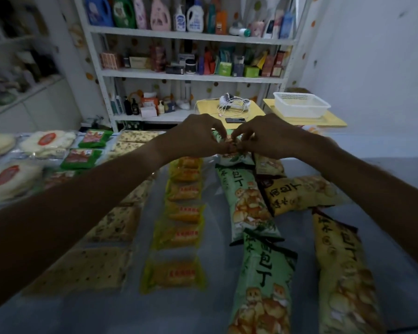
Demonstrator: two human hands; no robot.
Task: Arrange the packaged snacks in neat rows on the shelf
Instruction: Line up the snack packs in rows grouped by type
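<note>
Toward the shelf's far edge, my left grip (198,138) and right grip (263,138) pinch a green snack bag (229,155), next needing alignment atop its row.

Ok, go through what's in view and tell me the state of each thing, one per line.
Left hand: pinches the far green bag.
Right hand: pinches the same bag.
Far green bag: held at the row's far end.
Yellow packs: lying in a straight row.
Brown bag: lying crooked, across the row.
Basket: upright on the yellow table.

green snack bags (249,208), yellow packets (182,213), white basket (299,104)
</note>
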